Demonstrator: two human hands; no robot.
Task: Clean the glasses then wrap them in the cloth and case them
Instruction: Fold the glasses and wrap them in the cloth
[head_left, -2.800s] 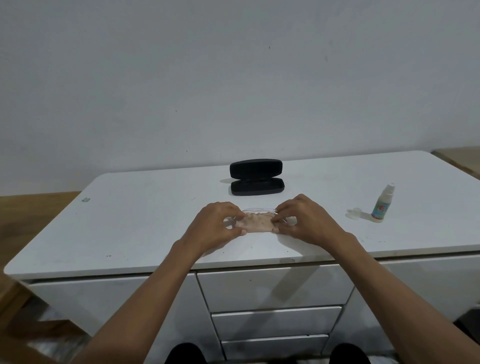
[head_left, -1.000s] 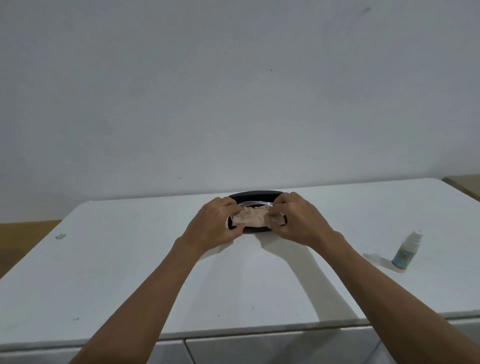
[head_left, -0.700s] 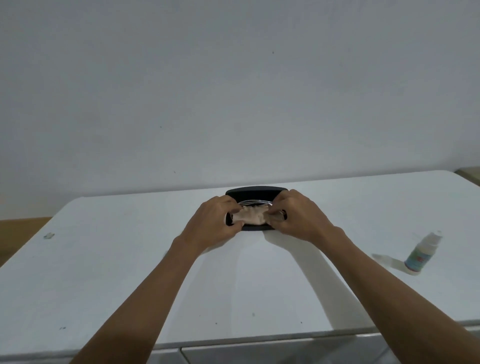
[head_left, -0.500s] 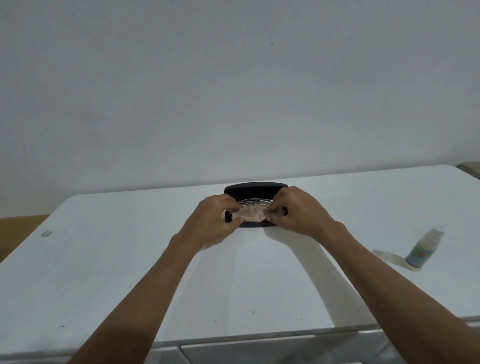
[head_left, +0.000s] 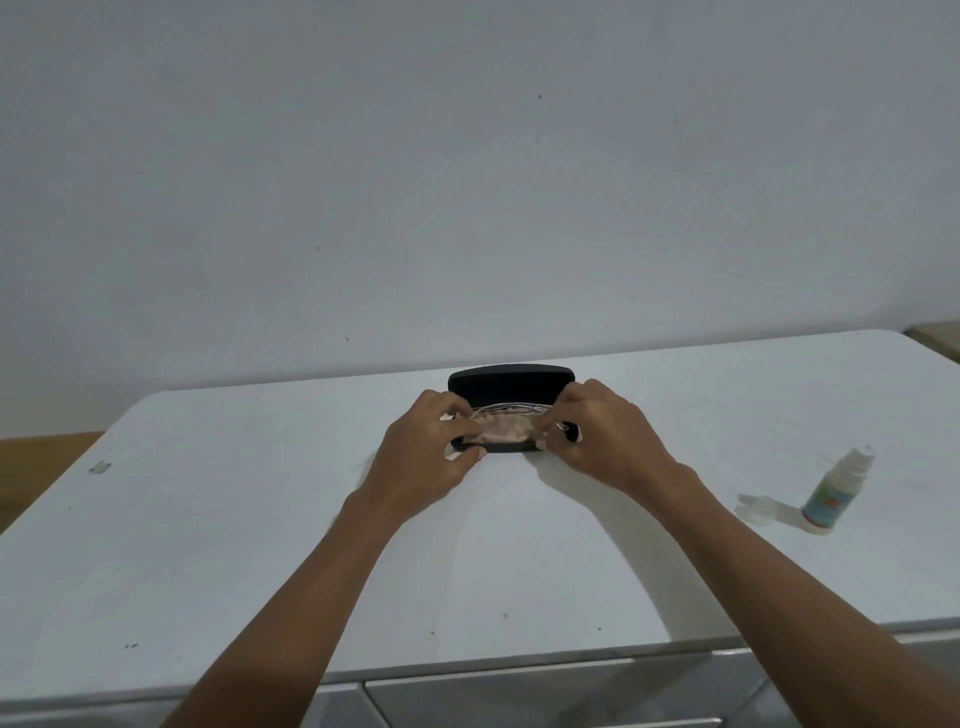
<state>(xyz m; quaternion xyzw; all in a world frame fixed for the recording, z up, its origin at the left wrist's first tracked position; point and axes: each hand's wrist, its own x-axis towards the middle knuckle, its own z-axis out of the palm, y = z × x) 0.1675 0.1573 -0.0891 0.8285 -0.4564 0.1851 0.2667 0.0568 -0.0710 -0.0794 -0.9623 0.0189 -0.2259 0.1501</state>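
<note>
A black glasses case (head_left: 511, 383) lies open at the far middle of the white table (head_left: 208, 545), its lid raised behind. A pinkish-beige cloth bundle (head_left: 506, 429) with the clear-framed glasses wrapped in it sits in the lower half of the case. My left hand (head_left: 428, 449) pinches the bundle's left end. My right hand (head_left: 602, 436) pinches its right end. A thin edge of the glasses frame shows along the top of the cloth.
A small spray bottle (head_left: 834, 493) stands at the right of the table with its clear cap (head_left: 753, 506) lying beside it. Drawer fronts (head_left: 545, 696) run below the near table edge. A plain wall rises behind.
Both hands carried the wrapped glasses from the near table edge forward to the case and lowered the bundle into its lower half. The camera view tilted up.
</note>
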